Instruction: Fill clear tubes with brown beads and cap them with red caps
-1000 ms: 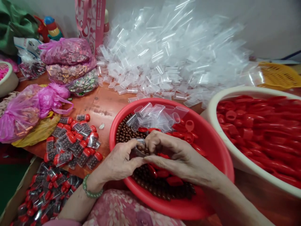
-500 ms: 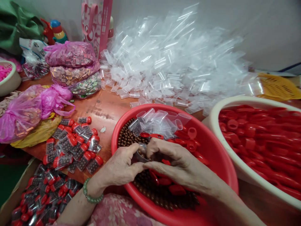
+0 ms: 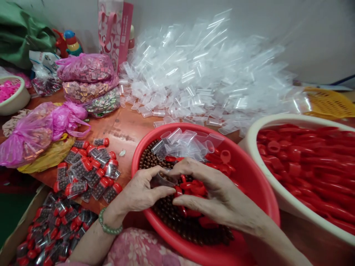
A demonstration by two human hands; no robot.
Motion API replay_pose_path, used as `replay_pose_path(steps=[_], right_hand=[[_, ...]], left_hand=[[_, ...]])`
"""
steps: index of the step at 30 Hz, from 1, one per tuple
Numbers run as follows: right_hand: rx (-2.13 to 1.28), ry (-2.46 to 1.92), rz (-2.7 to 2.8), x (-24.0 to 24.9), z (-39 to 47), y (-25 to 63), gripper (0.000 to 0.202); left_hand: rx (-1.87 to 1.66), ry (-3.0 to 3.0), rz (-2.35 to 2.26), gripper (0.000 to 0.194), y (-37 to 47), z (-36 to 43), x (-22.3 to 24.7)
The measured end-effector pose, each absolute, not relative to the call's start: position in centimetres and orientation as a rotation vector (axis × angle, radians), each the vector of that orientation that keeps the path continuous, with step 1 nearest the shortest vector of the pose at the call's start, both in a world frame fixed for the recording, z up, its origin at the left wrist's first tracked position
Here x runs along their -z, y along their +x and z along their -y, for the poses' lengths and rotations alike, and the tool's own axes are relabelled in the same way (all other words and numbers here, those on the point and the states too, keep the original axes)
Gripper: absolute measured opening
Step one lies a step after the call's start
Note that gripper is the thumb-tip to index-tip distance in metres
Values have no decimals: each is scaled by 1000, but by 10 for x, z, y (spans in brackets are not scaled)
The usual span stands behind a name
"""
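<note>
My left hand [image 3: 140, 190], with a green bead bracelet at the wrist, pinches a short clear plastic tube [image 3: 163, 180] over the red basin [image 3: 135, 162]. Brown beads seem to be inside the tube, partly hidden by the fingers. Just right of it, my right hand [image 3: 213, 190] has thumb and fingers apart, its index fingertip at the tube's rim. Between the hands, red plastic caps [image 3: 195, 187] lie in the basin. Strings of brown beads [image 3: 191, 232] run along its near side, and loose clear tubes [image 3: 188, 146] are heaped at its far side.
Bead-filled tubes with red caps [image 3: 87, 168] lie left on the table, more in a box [image 3: 55, 229] below. A large heap of clear tubes [image 3: 194, 77] rises behind. Right stands a cream basin [image 3: 252, 147] of red parts; pink bags [image 3: 85, 68] sit at the left back.
My right hand's fingers have spread and moved off from their bunched position at the tube's mouth. My left hand keeps the tube, now tilted differently. The view has shifted slightly.
</note>
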State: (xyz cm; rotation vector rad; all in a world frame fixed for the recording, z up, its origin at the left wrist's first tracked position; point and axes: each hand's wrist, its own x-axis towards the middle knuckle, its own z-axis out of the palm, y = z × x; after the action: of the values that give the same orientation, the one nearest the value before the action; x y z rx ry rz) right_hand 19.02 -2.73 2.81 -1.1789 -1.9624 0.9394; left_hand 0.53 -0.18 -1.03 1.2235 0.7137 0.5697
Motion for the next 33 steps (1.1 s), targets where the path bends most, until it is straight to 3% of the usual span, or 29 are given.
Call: replay_pose_path(steps=[9,15,25,33], right_hand=[[-875,-1035,2102,-21,20,183,14],[-944,-1125,2064,-21,23,182,27],[-1107,-1223,2004,-19,23,183,46],[-1208,-1322,1851,-10,37,184,33]], left_hand=[[-532,1202,-588,41,2,4,15],[-517,1218,-616,31,2,3,15],[-525,1148,-589,38,5,4,13],[-608,1058,-614,20,2,-4,11]])
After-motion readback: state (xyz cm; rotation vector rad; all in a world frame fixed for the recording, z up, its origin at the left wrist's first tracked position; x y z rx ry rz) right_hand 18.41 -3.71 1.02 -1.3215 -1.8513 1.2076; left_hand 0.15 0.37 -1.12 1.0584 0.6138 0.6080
